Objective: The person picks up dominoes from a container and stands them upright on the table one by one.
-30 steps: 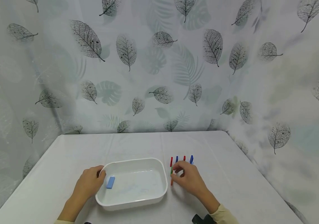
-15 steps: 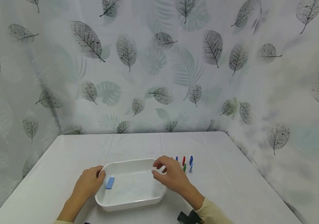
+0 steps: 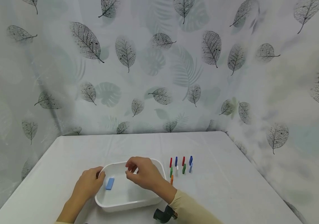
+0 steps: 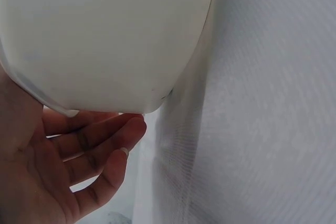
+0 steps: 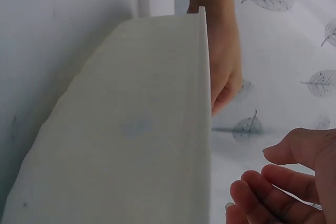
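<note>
A white rectangular tray (image 3: 128, 203) stands on the table, with one flat blue block (image 3: 110, 184) lying inside near its left end. My left hand (image 3: 89, 182) grips the tray's left rim; in the left wrist view its fingers (image 4: 97, 145) lie against the outer side. Above the tray's middle hovers my right hand (image 3: 145, 174), its fingers loosely bent. The right wrist view shows a gap between thumb and fingertips, with nothing seen between them. Right of the tray, several small narrow blocks stand upright in rows: red (image 3: 183, 161), dark blue (image 3: 191, 160), green (image 3: 184, 168), white (image 3: 177, 170), light blue (image 3: 191, 167) and orange (image 3: 172, 179).
A white cloth covers the table (image 3: 226, 186). Leaf-patterned curtains (image 3: 159, 68) enclose it at the back and both sides. A dark device (image 3: 163, 214) sits at the right wrist, close to the tray's front edge.
My right hand has moved left from beside the standing blocks to above the tray, uncovering those blocks. My left hand stays on the tray rim, and the blue block inside keeps its place.
</note>
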The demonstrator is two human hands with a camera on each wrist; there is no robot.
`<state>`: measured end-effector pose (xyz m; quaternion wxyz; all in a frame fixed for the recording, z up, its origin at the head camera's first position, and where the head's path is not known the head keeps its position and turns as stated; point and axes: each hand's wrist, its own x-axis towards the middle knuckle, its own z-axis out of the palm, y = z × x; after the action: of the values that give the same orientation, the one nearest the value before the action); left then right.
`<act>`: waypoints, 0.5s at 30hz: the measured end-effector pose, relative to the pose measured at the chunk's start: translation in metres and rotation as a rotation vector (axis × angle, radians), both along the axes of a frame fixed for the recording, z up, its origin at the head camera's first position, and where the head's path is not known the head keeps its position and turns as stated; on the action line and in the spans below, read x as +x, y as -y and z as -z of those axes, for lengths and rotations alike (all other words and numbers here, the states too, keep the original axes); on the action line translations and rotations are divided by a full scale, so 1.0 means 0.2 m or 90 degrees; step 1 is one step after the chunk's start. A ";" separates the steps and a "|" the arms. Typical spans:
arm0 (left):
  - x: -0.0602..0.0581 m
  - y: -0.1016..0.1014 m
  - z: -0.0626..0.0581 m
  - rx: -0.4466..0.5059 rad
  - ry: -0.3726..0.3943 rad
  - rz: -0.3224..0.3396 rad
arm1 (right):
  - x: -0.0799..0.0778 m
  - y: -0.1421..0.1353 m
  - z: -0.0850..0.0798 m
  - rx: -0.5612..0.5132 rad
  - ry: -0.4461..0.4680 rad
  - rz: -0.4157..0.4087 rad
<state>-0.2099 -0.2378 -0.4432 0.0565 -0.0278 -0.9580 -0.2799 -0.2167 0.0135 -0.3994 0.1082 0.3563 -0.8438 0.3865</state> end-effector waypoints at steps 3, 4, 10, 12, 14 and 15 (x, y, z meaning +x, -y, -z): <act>-0.01 0.00 0.00 -0.002 0.002 0.002 | -0.01 0.06 0.01 0.014 -0.007 0.000; -0.01 0.00 0.00 -0.003 0.001 0.003 | -0.02 0.07 0.01 0.018 -0.009 0.002; -0.01 0.00 0.00 -0.008 -0.012 0.009 | -0.04 0.18 0.03 0.055 -0.011 0.014; -0.01 0.00 0.00 -0.007 -0.015 0.012 | -0.04 0.22 0.04 0.076 -0.012 0.021; -0.01 0.01 0.00 -0.003 -0.018 0.015 | -0.04 0.26 0.06 0.102 -0.013 0.034; 0.00 0.01 0.01 -0.001 -0.019 0.018 | -0.04 0.28 0.06 0.117 -0.014 0.041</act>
<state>-0.2107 -0.2394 -0.4442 0.0670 -0.0458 -0.9566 -0.2797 -0.2243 -0.0421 -0.4123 0.0964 0.3417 -0.8853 0.3002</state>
